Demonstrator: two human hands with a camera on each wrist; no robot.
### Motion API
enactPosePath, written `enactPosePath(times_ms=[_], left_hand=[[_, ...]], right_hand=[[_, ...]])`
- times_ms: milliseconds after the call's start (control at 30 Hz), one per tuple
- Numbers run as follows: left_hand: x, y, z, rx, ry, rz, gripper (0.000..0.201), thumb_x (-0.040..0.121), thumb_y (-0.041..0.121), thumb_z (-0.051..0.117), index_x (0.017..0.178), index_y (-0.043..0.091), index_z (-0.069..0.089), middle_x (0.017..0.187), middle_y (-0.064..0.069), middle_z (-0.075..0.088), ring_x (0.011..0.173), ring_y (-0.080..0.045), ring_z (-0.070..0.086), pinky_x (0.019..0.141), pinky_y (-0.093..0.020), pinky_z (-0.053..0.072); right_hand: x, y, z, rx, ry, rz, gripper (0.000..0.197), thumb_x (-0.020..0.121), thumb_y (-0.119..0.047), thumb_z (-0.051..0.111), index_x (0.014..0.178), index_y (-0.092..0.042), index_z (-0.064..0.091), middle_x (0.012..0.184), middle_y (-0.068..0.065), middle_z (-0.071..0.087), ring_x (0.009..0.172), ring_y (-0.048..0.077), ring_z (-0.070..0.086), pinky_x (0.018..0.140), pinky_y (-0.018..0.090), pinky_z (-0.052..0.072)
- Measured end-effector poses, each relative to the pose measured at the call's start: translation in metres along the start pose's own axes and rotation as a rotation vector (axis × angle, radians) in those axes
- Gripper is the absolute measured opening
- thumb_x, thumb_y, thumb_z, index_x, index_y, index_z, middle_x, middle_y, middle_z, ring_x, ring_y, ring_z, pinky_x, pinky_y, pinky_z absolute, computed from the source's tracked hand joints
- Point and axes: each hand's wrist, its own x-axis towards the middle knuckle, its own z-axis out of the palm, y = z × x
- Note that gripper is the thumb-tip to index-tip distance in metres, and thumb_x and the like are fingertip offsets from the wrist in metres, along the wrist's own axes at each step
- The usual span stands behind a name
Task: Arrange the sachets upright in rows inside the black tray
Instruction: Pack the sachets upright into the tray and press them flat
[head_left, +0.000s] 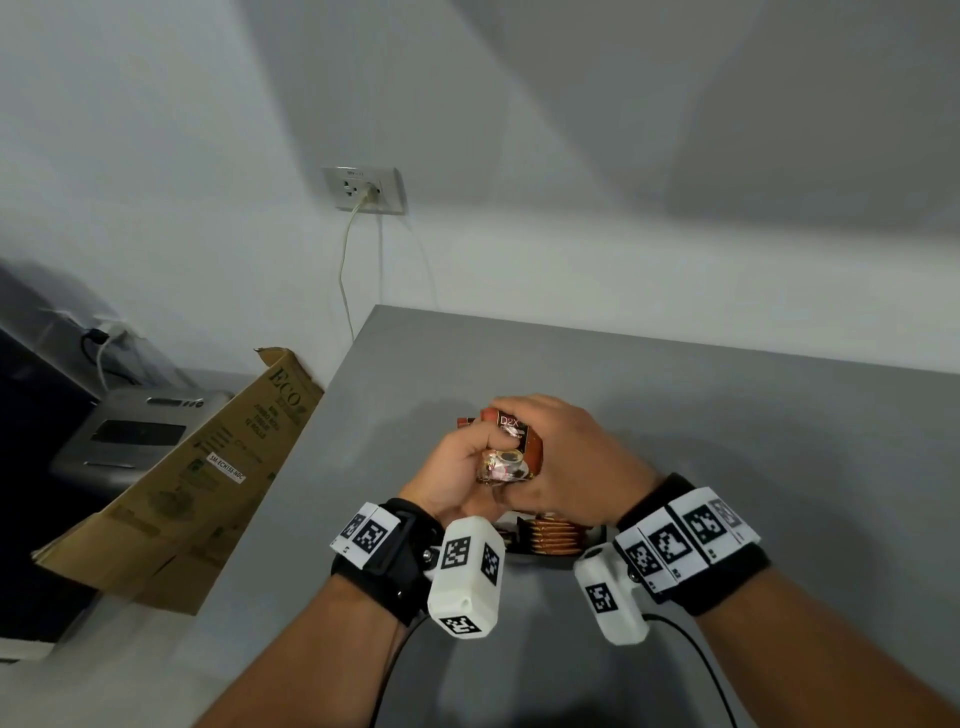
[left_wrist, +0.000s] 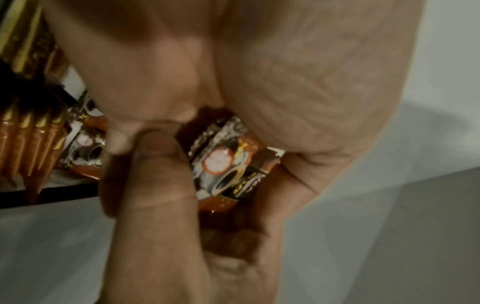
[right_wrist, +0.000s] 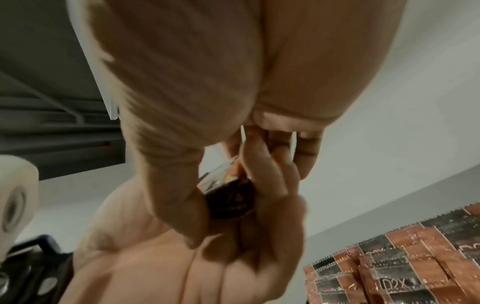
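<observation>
Though our hands crowd the middle of the head view, we can place the surroundings by the black tray (head_left: 540, 558), which sits on the grey table (head_left: 727, 441) just under our wrists. Left of the tray, past the table edge, a folded cardboard box (head_left: 197, 467) leans against the table, with a grey machine (head_left: 130, 431) beyond it. Above and behind the tray, a wall socket (head_left: 363, 189) holds a plug whose cord drops behind the table. A second heap of brown sachets (right_wrist: 405, 267) lies on the table beside the tray, seen in the right wrist view.

Our wrists and the white wrist cameras (head_left: 467, 577) cover most of the tray, so we see only a short row of upright sachets (head_left: 556, 535) in it; how many rows stand there we cannot tell. The wrist views are blurred and mostly filled by skin.

Above the tray, the left hand (head_left: 457, 467) is curled round the lower end of a small bundle of sachets (head_left: 511, 449), thumb pressed on its front. The right hand (head_left: 566, 457) wraps the same bundle from the far side, fingers closed over its top.
</observation>
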Motion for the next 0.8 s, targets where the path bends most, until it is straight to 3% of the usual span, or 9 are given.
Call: enactPosePath(times_ms=[100, 167, 233, 300, 400, 500, 600, 667, 800], left_hand=[[-0.002, 0.002, 0.002, -0.002, 0.031, 0.008, 0.023, 0.069, 0.006, 0.056, 0.085, 0.003, 0.072, 0.082, -0.015, 0.07, 0.072, -0.025, 0.069, 0.07, -0.034, 0.054], [0.0, 0.001, 0.001, 0.014, 0.095, 0.024, 0.034, 0.068, 0.003, 0.06, 0.101, 0.001, 0.064, 0.086, -0.018, 0.069, 0.074, -0.027, 0.068, 0.07, -0.036, 0.055], [0.002, -0.001, 0.0, -0.012, 0.128, 0.052, 0.054, 0.068, 0.002, 0.06, 0.122, 0.005, 0.058, 0.094, -0.02, 0.066, 0.079, -0.029, 0.067, 0.075, -0.039, 0.053], [0.004, -0.002, -0.001, -0.032, 0.129, 0.079, 0.061, 0.069, 0.002, 0.058, 0.129, 0.01, 0.055, 0.095, -0.019, 0.065, 0.08, -0.029, 0.066, 0.073, -0.039, 0.053], [0.004, 0.001, -0.003, 0.079, 0.107, 0.13, 0.041, 0.084, -0.004, 0.053, 0.125, 0.002, 0.054, 0.087, -0.018, 0.067, 0.073, -0.026, 0.069, 0.062, -0.032, 0.058], [0.003, 0.006, -0.004, 0.211, 0.128, 0.225, 0.046, 0.087, -0.01, 0.059, 0.127, 0.01, 0.055, 0.084, -0.016, 0.069, 0.072, -0.024, 0.07, 0.063, -0.033, 0.058], [0.006, 0.007, -0.004, 0.282, 0.167, 0.294, 0.057, 0.071, 0.0, 0.079, 0.123, 0.014, 0.06, 0.099, -0.018, 0.068, 0.084, -0.027, 0.068, 0.078, -0.041, 0.055], [0.009, 0.005, -0.002, 0.297, 0.208, 0.299, 0.059, 0.067, 0.002, 0.08, 0.121, 0.013, 0.059, 0.096, -0.016, 0.07, 0.083, -0.027, 0.067, 0.081, -0.042, 0.054], [0.01, 0.009, -0.009, 0.212, 0.387, 0.313, 0.033, 0.089, 0.006, 0.069, 0.119, 0.011, 0.056, 0.093, -0.014, 0.065, 0.076, -0.022, 0.064, 0.064, -0.035, 0.052]], right_hand=[[0.0, 0.0, 0.001, 0.018, -0.02, -0.006, 0.085, 0.066, -0.031, 0.085, 0.143, -0.025, 0.049, 0.132, -0.008, 0.057, 0.117, 0.004, 0.051, 0.098, 0.011, 0.033], [0.0, -0.001, 0.003, 0.0, -0.038, -0.001, 0.092, 0.066, -0.035, 0.086, 0.147, -0.024, 0.044, 0.14, -0.009, 0.053, 0.127, 0.006, 0.046, 0.105, 0.017, 0.032], [0.001, 0.0, 0.006, 0.004, -0.017, -0.025, 0.087, 0.066, -0.035, 0.085, 0.144, -0.025, 0.047, 0.137, -0.01, 0.055, 0.125, 0.007, 0.049, 0.108, 0.023, 0.037], [0.001, -0.001, 0.008, 0.001, -0.015, -0.039, 0.082, 0.067, -0.035, 0.085, 0.141, -0.028, 0.05, 0.134, -0.012, 0.057, 0.121, 0.007, 0.051, 0.107, 0.025, 0.039], [0.001, -0.004, -0.001, 0.032, -0.01, 0.019, 0.08, 0.07, -0.044, 0.085, 0.141, -0.029, 0.05, 0.131, -0.019, 0.053, 0.118, 0.002, 0.047, 0.101, 0.019, 0.034], [0.005, 0.001, -0.018, 0.175, 0.088, 0.176, 0.057, 0.082, -0.048, 0.073, 0.135, -0.035, 0.056, 0.12, -0.026, 0.054, 0.103, -0.007, 0.057, 0.094, 0.023, 0.045], [0.009, 0.01, -0.024, 0.258, 0.13, 0.199, 0.031, 0.085, -0.03, 0.074, 0.116, -0.031, 0.07, 0.098, -0.014, 0.071, 0.081, -0.004, 0.068, 0.083, 0.024, 0.055], [0.011, 0.015, -0.024, 0.252, 0.125, 0.187, 0.019, 0.085, -0.02, 0.076, 0.101, -0.03, 0.074, 0.082, -0.009, 0.074, 0.072, 0.0, 0.069, 0.075, 0.02, 0.054], [0.014, 0.037, -0.022, 0.278, 0.218, 0.276, 0.016, 0.083, -0.011, 0.076, 0.088, -0.025, 0.071, 0.079, -0.004, 0.071, 0.067, 0.004, 0.066, 0.069, 0.025, 0.055]])
